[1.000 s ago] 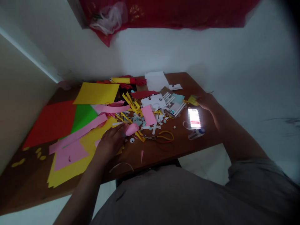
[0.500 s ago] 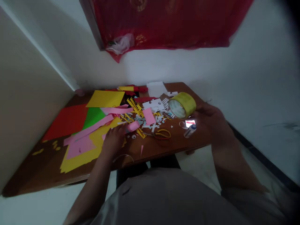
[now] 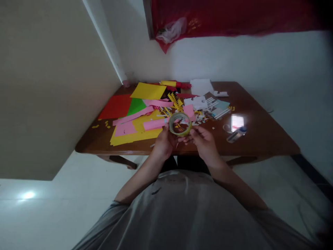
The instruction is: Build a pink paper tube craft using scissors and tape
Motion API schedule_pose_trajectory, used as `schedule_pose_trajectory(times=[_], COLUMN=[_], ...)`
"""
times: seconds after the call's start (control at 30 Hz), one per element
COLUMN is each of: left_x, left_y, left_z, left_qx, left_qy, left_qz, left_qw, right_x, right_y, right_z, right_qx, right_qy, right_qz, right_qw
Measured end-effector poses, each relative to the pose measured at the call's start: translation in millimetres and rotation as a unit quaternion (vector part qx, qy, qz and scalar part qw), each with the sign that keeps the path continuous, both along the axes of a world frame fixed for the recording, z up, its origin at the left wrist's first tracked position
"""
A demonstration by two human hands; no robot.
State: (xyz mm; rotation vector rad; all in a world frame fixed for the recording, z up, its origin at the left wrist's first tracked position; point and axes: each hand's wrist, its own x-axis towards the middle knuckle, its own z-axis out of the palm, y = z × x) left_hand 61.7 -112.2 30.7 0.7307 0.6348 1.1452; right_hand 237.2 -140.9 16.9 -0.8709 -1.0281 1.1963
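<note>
Both hands met over the near edge of the wooden surface (image 3: 260, 139), holding a roll of yellowish tape (image 3: 180, 124) between them. The left hand (image 3: 162, 142) gripped the roll's left side, its fingers closed on the rim, and the right hand (image 3: 204, 140) held the right and lower side, its fingers (image 3: 187, 138) curled against the band. The roll was lifted just above the surface, close to the middle of the near edge. It stood on edge and tilted, so that its open hole faced back toward the camera and slightly upward. The axis through the hole ran roughly from the near edge toward the far edge, and paper scraps on the surface showed through the ring.

Behind the roll, a pink strip (image 3: 153, 124) lay on a large yellow sheet (image 3: 135, 133), running lengthwise from left to right. A longer pink strip (image 3: 134, 116) slanted toward the left edge. A red sheet (image 3: 116, 107) and a green sheet (image 3: 136, 106) lay side by side toward the far left corner, with another yellow sheet (image 3: 148, 91) just beyond them near the far edge. White cut-outs and small scraps (image 3: 205, 111) littered the middle. Toward the right, well apart from the hands, a bright lit screen (image 3: 237, 122) glowed, and a small bottle (image 3: 235, 134) lay on its side just beside it. A white sheet (image 3: 201, 86) rested at the far edge.
</note>
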Motion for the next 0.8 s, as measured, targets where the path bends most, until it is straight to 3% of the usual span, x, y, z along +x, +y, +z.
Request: schedule_pose_trajectory(times=[0.07, 0.17, 0.3, 0.5, 0.67, 0.8], left_x=[-3, -1, 8, 15, 22, 23], left_y=[0, -4, -8, -6, 4, 7], left_z=[-13.7, -30.9, -41.0, -33.6, -19.8, -15.5], left_qx=[0.001, 0.017, 0.060, 0.112, 0.124, 0.128], left_qy=[0.001, -0.001, -0.002, 0.008, -0.005, 0.012], left_qz=[0.004, -0.015, -0.025, -0.025, -0.022, -0.036], left_qw=[1.000, 1.000, 0.998, 0.993, 0.992, 0.991], right_x=[-2, 2, 8, 32, 50, 49], right_y=[2, 3, 2, 0, 5, 1], right_z=[-19.7, -39.1, -49.9, -39.1, -21.2, -16.0], right_qx=[0.056, 0.123, 0.106, 0.127, 0.138, 0.115], right_qy=[-0.108, -0.239, -0.222, -0.258, -0.375, -0.381], right_qz=[-0.051, -0.045, 0.004, 0.039, 0.028, -0.005], right_qw=[0.991, 0.962, 0.969, 0.957, 0.916, 0.917])
